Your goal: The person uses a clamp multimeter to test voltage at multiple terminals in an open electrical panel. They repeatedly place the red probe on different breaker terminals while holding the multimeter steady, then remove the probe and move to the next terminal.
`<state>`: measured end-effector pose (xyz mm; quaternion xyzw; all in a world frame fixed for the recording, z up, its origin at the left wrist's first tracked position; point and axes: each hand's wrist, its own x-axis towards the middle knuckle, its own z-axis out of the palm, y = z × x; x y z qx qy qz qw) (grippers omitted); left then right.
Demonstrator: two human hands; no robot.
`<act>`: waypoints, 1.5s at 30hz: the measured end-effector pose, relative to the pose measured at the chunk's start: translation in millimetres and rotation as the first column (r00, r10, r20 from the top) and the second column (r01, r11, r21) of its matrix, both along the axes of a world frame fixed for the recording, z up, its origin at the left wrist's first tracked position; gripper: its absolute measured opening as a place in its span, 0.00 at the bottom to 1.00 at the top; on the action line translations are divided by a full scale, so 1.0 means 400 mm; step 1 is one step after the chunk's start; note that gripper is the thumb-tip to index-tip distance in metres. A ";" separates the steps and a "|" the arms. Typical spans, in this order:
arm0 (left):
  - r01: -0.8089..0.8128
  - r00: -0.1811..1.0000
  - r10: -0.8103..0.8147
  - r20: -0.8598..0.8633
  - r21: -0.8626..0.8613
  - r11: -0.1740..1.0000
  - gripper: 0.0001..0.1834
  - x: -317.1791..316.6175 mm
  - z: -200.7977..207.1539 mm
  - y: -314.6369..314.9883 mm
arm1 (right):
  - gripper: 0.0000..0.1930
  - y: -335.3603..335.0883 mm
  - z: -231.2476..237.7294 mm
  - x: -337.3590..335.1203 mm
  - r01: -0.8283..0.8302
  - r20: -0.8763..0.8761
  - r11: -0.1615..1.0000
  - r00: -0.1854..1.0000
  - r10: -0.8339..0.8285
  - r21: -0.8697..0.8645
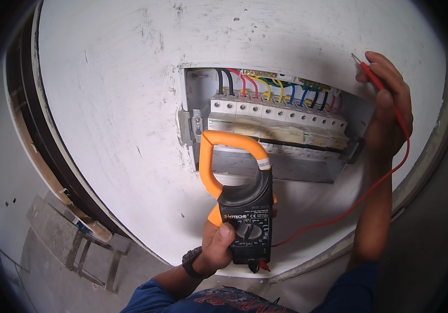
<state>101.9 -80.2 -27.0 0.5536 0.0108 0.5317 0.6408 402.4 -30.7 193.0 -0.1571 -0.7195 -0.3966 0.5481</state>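
My left hand (218,245) grips a black and orange clamp meter (244,208) by its lower body, its orange jaw closed and pointing up. The jaw stands in front of the lower left of an open breaker box (307,172) set in the wall. Up to the right, my right hand (388,99) pinches a red test probe (372,77), its bare metal tip near the white wall. A red lead (359,201) curves from the probe down to the meter. Inside the box sits a row of white circuit breakers (276,117) with black, red, yellow and blue wires entering from above.
A white plastered wall (114,78) surrounds the box. Brass terminal bars (259,74) run along the box's top. At the lower left a worn wooden stool or bench (57,235) stands on the floor beside a dark frame (52,135).
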 end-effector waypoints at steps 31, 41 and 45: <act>0.005 1.000 -0.005 -0.014 0.022 1.000 0.45 -0.089 -0.012 0.015 | 0.21 -0.013 -0.001 -0.007 0.119 -0.011 0.993 0.993 -0.119 0.011; -0.006 1.000 0.006 0.002 0.001 1.000 0.48 -0.102 -0.013 0.015 | 0.20 -0.012 -0.003 -0.007 0.093 -0.028 0.996 0.995 -0.094 -0.005; -0.001 1.000 0.002 0.025 -0.021 1.000 0.49 -0.111 -0.010 0.012 | 0.20 -0.015 -0.005 -0.012 0.099 -0.039 0.995 0.994 -0.099 -0.009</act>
